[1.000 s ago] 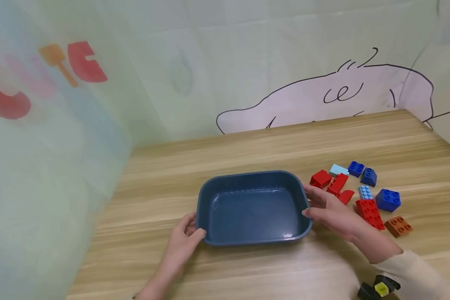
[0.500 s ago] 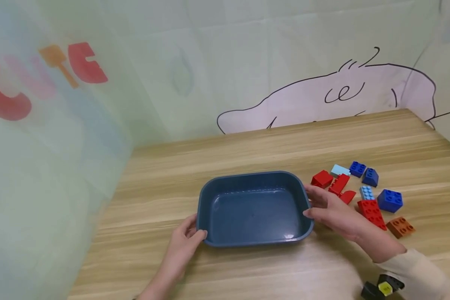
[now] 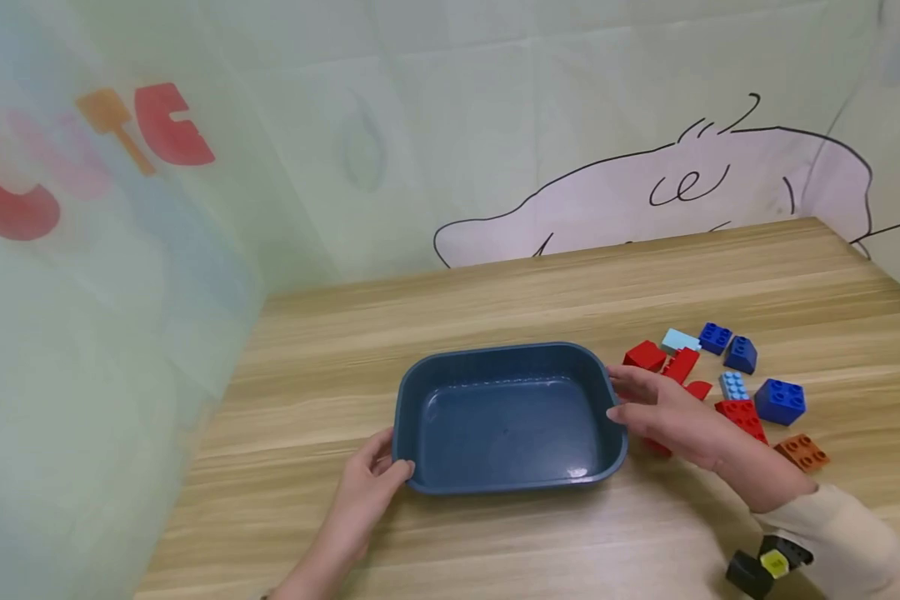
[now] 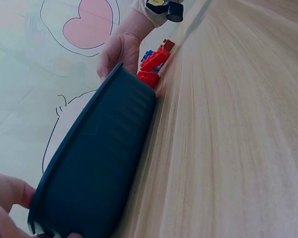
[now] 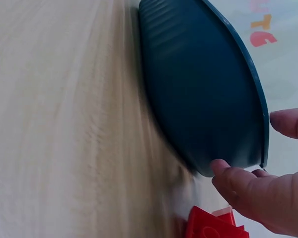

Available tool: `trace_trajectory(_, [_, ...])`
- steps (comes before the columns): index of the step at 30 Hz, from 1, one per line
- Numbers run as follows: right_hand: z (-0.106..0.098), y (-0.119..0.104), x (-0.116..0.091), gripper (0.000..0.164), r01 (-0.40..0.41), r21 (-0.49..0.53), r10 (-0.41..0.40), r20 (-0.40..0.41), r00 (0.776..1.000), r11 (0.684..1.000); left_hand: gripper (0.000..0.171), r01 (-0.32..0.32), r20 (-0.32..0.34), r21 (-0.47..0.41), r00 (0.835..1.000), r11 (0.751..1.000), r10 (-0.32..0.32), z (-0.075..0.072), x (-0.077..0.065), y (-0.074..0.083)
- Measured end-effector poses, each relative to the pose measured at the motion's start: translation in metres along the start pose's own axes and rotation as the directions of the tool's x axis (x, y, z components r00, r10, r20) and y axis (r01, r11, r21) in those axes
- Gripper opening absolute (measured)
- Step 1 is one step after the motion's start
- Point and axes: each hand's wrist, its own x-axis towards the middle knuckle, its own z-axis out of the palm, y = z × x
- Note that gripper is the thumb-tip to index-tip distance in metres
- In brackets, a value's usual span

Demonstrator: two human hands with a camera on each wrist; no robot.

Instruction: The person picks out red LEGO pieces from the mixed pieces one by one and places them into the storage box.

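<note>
A dark blue rectangular tub [image 3: 506, 433] with raised walls sits on the wooden table. At its near left corner, my left hand [image 3: 367, 487] pinches the rim, thumb over the edge and fingers outside, as the left wrist view [image 4: 7, 203] also shows. My right hand [image 3: 667, 417] is at the opposite end with thumb and fingers spread apart. Its thumb tip is right at the rim; in the right wrist view its fingertips [image 5: 221, 166] are by the tub's outer wall. Red building bricks [image 3: 741, 415] lie around and partly beneath the right hand.
Right of the tub lie blue bricks [image 3: 780, 402], light blue bricks [image 3: 679, 341] and an orange-brown brick [image 3: 801, 452]. A printed cloth [image 3: 450, 150] stands behind the table [image 3: 330, 350] and along its left. A black device [image 3: 768, 567] is strapped at the right sleeve.
The right hand has lifted slightly and its thumb has loosened at the rim, uncovering a bit of red brick below the palm. The tub and left hand hold still.
</note>
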Motion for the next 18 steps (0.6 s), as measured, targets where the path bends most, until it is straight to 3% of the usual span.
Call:
trace_trajectory(11, [-0.019,-0.004,-0.003,0.065,0.067,0.083,-0.065,-0.027,0.998,0.994,0.054,0.015,-0.002,-0.004,1.000,1.000,-0.015,-0.001,-0.001,0.001])
trace_trajectory(18, [-0.042,-0.007,-0.002,0.060,0.100,0.037,-0.096,-0.106,0.990,0.994,0.055,0.038,0.000,-0.024,0.999,0.999,-0.038,0.000,0.001,0.001])
